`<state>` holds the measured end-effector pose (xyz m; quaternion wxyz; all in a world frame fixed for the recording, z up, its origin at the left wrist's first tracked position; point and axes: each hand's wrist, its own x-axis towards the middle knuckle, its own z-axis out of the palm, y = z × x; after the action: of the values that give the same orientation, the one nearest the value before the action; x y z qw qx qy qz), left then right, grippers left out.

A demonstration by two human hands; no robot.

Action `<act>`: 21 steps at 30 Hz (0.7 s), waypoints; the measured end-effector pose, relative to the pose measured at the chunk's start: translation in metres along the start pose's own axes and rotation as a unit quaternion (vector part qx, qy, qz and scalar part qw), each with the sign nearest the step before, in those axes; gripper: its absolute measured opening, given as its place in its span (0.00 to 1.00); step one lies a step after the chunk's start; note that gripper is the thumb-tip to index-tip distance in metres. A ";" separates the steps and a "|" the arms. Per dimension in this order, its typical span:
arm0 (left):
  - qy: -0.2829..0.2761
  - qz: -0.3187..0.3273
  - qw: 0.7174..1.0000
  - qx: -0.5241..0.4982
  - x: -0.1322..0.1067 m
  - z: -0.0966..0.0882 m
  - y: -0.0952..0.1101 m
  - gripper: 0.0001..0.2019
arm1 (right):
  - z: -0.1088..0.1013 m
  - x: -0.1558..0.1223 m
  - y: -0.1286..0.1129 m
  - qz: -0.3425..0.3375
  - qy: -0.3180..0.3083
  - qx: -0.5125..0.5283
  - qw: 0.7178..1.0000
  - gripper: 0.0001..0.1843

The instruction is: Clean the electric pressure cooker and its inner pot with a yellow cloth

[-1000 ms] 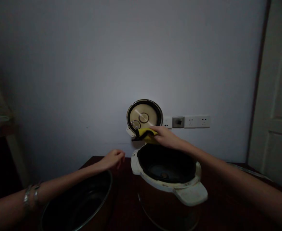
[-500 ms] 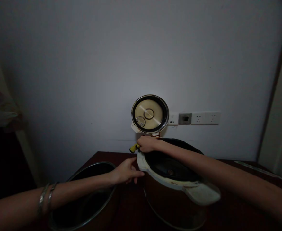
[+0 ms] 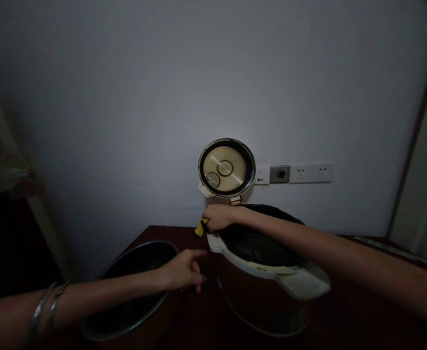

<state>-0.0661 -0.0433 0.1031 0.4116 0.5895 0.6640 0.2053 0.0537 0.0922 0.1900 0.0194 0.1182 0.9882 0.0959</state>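
Observation:
An electric cooker (image 3: 264, 311) stands on the dark table, its round lid (image 3: 239, 180) hinged up at the back against the wall. Across the cooker's opening reaches my right arm, and my right hand (image 3: 219, 217) is closed at the far left rim. A yellow-and-black tool handle (image 3: 200, 227) pokes out of that fist; its working end is hidden. My left hand (image 3: 184, 270) hovers between the cooker and a metal inner pot (image 3: 168, 244), fingers apart and holding nothing. The cooker's black inside (image 3: 248, 250) shows a small round spot at the bottom.
Behind the cooker, a row of sockets and a switch (image 3: 279, 174) is set in the pale wall (image 3: 133, 107). The dark red table (image 3: 166, 233) runs along it. At far left hangs a plastic bag (image 3: 7, 175). A pale strip (image 3: 388, 248) lies at the table's right rear.
My left hand has drawn back from the cooker's rim, to the left and down. The tool handle has tilted more steeply downward in my right hand. The view has shifted slightly.

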 end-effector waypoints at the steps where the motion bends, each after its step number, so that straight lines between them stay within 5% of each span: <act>1: 0.017 0.010 1.000 0.016 -0.004 -0.003 -0.001 0.32 | -0.002 -0.005 -0.002 -0.013 0.000 0.007 1.000 0.18; 5: 0.136 0.103 0.984 0.043 -0.009 -0.018 -0.002 0.12 | -0.001 -0.028 -0.017 -0.029 0.031 0.012 0.999 0.18; 12: 0.250 0.101 0.963 -0.008 0.005 -0.036 0.005 0.12 | 0.013 -0.080 -0.038 -0.103 0.098 -0.002 0.990 0.15; 17: 0.259 0.143 0.955 -0.002 0.011 -0.040 0.014 0.12 | 0.026 -0.098 -0.044 -0.171 0.067 -0.017 0.983 0.10; 21: 0.239 0.174 0.955 0.035 0.014 -0.038 0.021 0.15 | 0.041 -0.109 -0.055 -0.179 0.111 -0.072 0.975 0.10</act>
<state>-0.0826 -0.0170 0.1370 0.1776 0.6435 0.6372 0.3851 0.1490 0.0211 0.1408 -0.0648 -0.0733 0.9798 0.1746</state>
